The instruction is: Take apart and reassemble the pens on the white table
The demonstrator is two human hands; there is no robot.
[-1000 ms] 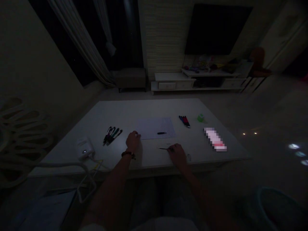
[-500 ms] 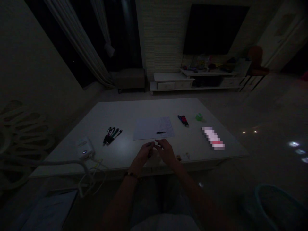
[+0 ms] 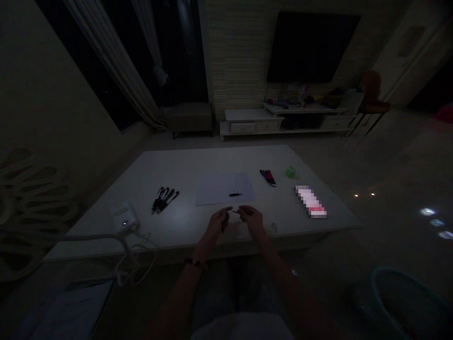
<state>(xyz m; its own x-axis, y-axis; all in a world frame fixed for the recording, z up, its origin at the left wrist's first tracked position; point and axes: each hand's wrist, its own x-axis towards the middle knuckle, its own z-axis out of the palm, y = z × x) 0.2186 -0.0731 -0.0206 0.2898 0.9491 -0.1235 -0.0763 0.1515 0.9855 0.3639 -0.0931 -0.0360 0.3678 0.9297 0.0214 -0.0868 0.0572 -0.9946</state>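
Wearing a dark bracelet on the left wrist, with a teal-rimmed bin [image 3: 375,281] on the floor at the near right. Holding both hands over the near part of the desk [image 3: 166,163], close together. Pinching a thin dark piece [image 3: 235,211] between the closed fingers of the right hand [image 3: 251,220], its free end pointing left toward the other hand. Curling the fingers of the left hand [image 3: 215,225], too dark to tell how far closed or on what. Having a small clear item [image 3: 274,227] just right of the right hand, and a white box [image 3: 124,217] with cables at the near left.

Facing a sheet of paper [image 3: 212,190] beyond the hands, with a short dark pen part [image 3: 235,194] lying on it. Flanked by a bunch of pens [image 3: 164,200] on the left, and red and blue pens [image 3: 268,178], a blurred-out bright rectangle [image 3: 311,202] and a green item [image 3: 290,172] on the right. Looking across to a low white cabinet [image 3: 247,114] below a dark screen [image 3: 313,47].
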